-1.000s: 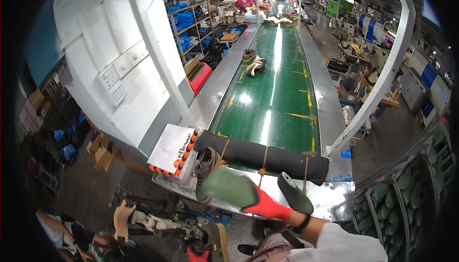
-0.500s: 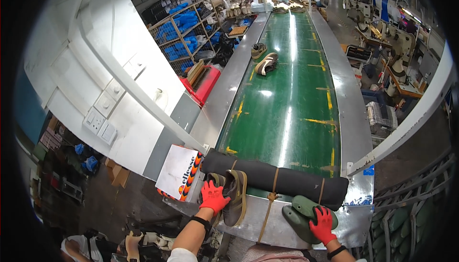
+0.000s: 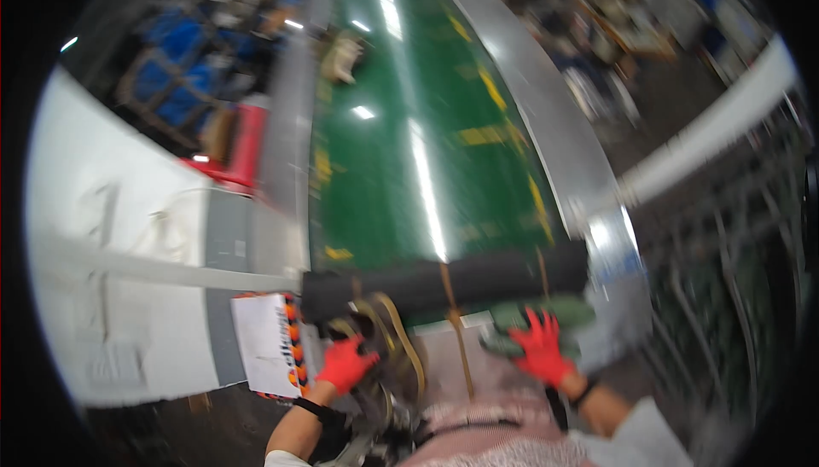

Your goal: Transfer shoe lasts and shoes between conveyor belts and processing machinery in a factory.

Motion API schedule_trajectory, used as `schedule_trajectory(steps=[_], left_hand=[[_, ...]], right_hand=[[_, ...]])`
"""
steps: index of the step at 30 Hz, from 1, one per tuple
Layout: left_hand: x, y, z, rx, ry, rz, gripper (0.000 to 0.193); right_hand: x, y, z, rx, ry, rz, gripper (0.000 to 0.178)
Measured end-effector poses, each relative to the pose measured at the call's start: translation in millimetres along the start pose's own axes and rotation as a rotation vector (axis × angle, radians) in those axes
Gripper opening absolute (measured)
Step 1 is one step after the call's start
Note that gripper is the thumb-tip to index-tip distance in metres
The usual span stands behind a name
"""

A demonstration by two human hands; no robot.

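from the head camera, a worker in red gloves is standing at the near end of a long green conveyor belt (image 3: pixel 401 168), the whole frame smeared by motion. the left hand (image 3: pixel 345 363) is resting, fingers curled, against a dark shoe upper with a tan rim (image 3: pixel 394 343) lying just below the black end roller (image 3: pixel 444 284); whether the fingers are truly clamped on it cannot be told through the blur. the right hand (image 3: pixel 542 348) is spreading its fingers wide apart over a green shoe last (image 3: pixel 546 313) sitting on the metal ledge beside the roller, pressing on it rather than closing round it. both pieces appear to be lying where the belt ends, probably because that is where work arrives within easy reach of each hand. two tan straps are running down across the roller between the hands.

to the left a white card with orange dots along its edge (image 3: pixel 264 343) is lying next to a grey-and-white cabinet (image 3: pixel 128 237). farther up the belt a pale shoe (image 3: pixel 341 56) is sitting near its left edge, with a red bin (image 3: pixel 243 139) and blue crates (image 3: pixel 183 83) beyond, all in a busy, overhead-lit factory hall.
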State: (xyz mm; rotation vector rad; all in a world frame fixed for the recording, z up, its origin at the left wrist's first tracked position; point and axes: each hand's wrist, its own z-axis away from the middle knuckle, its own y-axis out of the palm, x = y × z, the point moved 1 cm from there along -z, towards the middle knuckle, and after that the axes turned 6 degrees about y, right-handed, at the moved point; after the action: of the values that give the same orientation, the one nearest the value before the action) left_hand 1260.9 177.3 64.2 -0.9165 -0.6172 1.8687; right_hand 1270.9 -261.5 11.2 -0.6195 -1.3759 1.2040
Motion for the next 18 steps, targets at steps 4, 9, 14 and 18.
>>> schedule_trajectory(steps=[4, 9, 14, 18], left_hand=[[-5, -24, -38, -0.23, 0.223, 0.292, 0.065], [-12, -82, -125, -0.274, 0.199, 0.975, 0.04], [-17, -134, -221, -0.319, 0.202, 1.299, 0.051], [-3, -152, -285, -0.224, 0.26, 1.402, 0.055]], right_hand=[[-2, 7, -8, -0.007, 0.009, -0.02, 0.061], [7, 4, 6, -0.032, 0.201, 0.0, 0.061], [21, 11, 55, -0.338, 0.608, -0.067, 0.057], [32, 41, 92, -0.215, 1.003, -0.433, 0.049]])
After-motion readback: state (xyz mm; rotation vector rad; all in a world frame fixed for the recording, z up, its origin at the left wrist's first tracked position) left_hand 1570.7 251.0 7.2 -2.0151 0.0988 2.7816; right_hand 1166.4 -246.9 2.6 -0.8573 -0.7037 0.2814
